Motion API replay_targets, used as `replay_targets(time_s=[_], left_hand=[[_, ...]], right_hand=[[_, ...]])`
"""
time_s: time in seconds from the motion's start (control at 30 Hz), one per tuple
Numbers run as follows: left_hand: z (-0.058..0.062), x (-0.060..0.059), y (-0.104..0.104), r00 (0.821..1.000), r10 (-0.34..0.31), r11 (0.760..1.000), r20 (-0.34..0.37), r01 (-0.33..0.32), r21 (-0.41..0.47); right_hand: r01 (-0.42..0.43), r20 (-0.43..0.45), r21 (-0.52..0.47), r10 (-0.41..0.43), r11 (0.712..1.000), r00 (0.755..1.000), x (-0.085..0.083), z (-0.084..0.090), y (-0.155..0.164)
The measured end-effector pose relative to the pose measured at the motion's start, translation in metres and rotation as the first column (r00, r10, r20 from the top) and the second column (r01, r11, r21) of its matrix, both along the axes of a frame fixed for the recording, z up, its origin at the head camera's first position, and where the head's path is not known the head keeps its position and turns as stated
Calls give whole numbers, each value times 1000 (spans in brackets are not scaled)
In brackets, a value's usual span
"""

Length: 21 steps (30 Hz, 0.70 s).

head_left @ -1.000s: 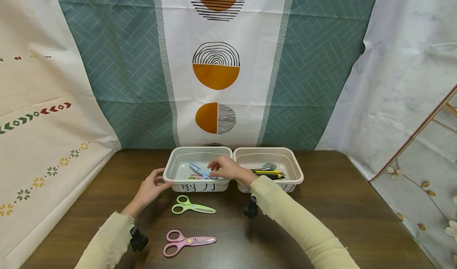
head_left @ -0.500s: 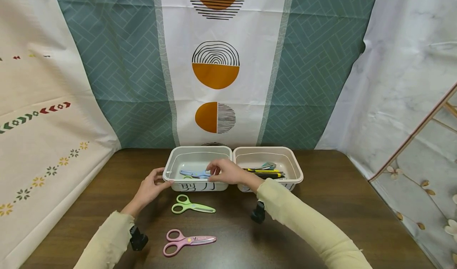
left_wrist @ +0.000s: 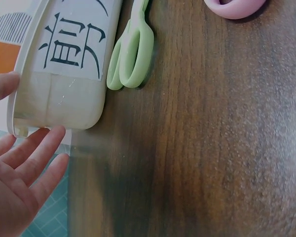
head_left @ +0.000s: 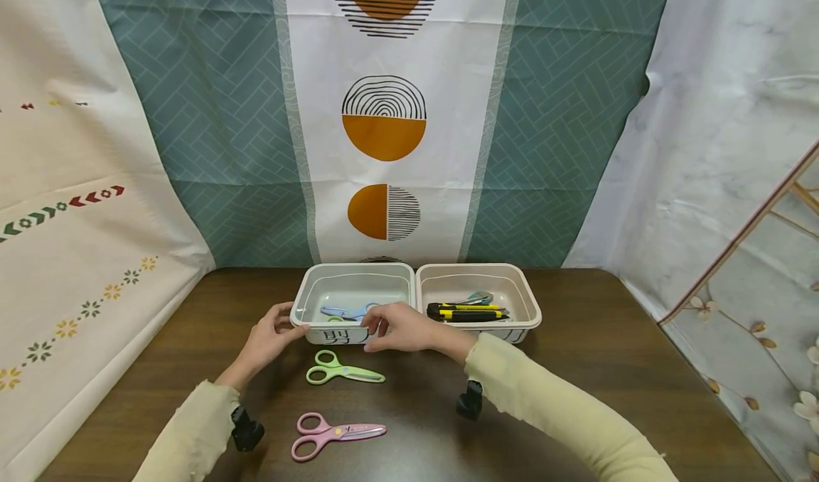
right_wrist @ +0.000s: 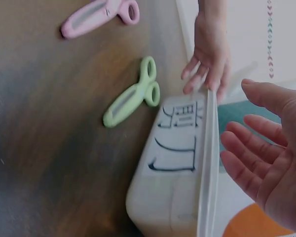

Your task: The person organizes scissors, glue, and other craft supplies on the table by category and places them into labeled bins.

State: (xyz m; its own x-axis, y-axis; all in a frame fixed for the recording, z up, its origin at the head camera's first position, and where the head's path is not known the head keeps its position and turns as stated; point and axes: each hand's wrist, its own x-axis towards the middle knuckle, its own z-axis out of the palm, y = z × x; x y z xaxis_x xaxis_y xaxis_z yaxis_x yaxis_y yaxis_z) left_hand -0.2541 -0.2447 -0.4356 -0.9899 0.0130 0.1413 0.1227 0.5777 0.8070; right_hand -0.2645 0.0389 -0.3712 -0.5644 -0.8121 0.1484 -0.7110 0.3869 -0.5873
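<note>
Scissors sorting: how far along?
Done: blue scissors lie in the left bin; utility knives sit in the right bin. In hand: nothing; right hand hovers empty at the bin front, left hand touches its corner. Left: green scissors and pink scissors on the table.

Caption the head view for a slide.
Left hand steadies a white plastic bin; open right hand hovers above green plastic scissors on a wooden table.
</note>
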Motion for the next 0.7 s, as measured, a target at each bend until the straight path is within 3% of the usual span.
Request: replay_targets(time_s=[0.33,0.7], left_hand=[[2,3,1,1000,-1,1000,-1,1,-12],[3,2,4,1000,3,1000,-27,-3,9]], right_hand=[[7,-9,106,-6,994,1000,19,-25,-12],[59,-73,193,-46,979,996,23,-51,-24]])
